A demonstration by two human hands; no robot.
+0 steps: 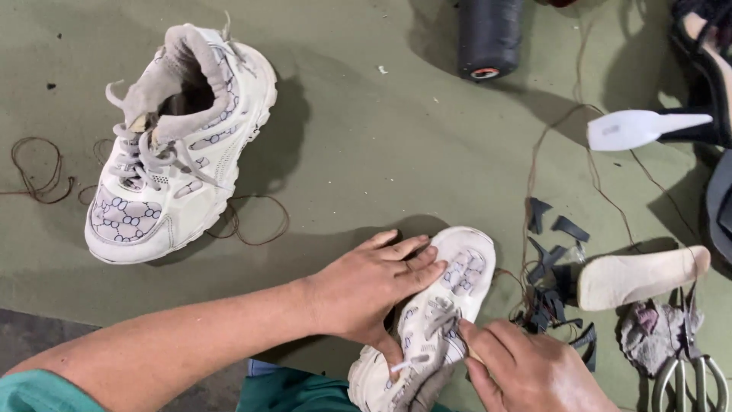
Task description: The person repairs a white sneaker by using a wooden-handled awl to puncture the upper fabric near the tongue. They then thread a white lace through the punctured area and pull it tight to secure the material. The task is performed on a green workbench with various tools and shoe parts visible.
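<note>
The sneaker (177, 149) near the surface's left edge is off-white with grey laces, a grey lining and a toe panel printed with small dark interlocking rings, and the sneaker (438, 313) at the bottom edge shows the same white body and ringed print. The surface (366, 152) itself is a dull olive green, crossed by brown thread (34, 179) at the left edge and carrying a black spool (488, 34) (its end rimmed in red) at the top edge. Toward the right edge lie a cream insole (640, 276), a white heel piece (637, 128), dark blue-black scraps (553, 267) and a grey rag (656, 332).
</note>
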